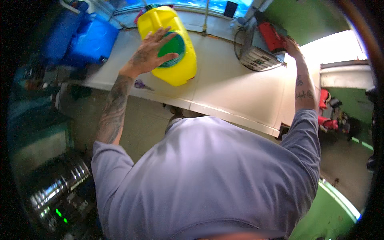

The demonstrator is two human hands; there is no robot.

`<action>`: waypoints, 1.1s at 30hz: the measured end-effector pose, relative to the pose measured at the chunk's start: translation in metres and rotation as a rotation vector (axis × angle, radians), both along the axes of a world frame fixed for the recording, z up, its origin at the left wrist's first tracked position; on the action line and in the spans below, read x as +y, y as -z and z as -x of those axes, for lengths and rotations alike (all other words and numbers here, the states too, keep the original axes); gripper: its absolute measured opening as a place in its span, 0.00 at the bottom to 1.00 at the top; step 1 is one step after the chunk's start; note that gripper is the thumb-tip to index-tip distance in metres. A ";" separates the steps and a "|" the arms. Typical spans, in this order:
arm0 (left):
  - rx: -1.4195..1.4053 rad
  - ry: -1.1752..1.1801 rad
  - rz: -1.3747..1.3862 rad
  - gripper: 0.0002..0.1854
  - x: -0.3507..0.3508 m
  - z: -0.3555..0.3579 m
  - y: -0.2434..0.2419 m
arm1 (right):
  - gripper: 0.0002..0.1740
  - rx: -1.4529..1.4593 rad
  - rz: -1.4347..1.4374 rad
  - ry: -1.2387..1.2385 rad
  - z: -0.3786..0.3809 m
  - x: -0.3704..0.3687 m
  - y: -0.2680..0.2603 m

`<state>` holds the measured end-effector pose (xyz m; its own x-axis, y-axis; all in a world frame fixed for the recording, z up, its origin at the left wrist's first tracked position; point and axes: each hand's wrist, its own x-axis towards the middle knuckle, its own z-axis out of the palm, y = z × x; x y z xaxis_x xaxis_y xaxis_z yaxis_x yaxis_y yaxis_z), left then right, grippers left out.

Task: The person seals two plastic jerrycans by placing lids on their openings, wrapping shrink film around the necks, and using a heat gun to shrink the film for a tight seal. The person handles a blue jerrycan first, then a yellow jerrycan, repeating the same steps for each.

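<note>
A yellow plastic jerrycan point(188, 61) with a round green label leans or lies on the pale worktop point(222, 81) before me. Over its label my left hand point(154, 51) is spread, fingers apart; whether the palm presses on it is hard to tell. Reaching out to the right, my right hand point(290, 47) is against the side of a red and black cylindrical container point(270, 36). The fingers are partly hidden, so their grip does not show. Under that container is a grey box-shaped appliance point(259, 58) with a slotted front.
Purple-handled scissors point(141, 85) lie near the worktop's front edge. Blue plastic containers point(93, 39) stand at the far left. A dark cable point(236, 45) loops beside the appliance. A window point(192, 3) runs along the back. Red items point(328, 122) are low at the right.
</note>
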<state>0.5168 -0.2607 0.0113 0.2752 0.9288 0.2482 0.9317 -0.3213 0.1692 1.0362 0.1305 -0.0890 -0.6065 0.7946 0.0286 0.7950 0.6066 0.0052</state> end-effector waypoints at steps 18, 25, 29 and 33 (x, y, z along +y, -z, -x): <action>-0.987 -0.308 -0.137 0.61 -0.052 -0.022 0.079 | 0.26 1.370 0.786 0.225 0.088 -0.381 -0.010; -0.949 -0.301 -0.246 0.56 -0.050 -0.024 0.082 | 0.29 1.531 0.873 0.277 0.124 -0.461 -0.056; -0.883 -0.298 -0.326 0.56 -0.049 -0.021 0.086 | 0.29 1.548 0.925 0.322 0.123 -0.478 -0.055; -0.913 -0.264 -0.299 0.55 -0.051 -0.015 0.085 | 0.30 1.512 0.909 0.318 0.123 -0.481 -0.060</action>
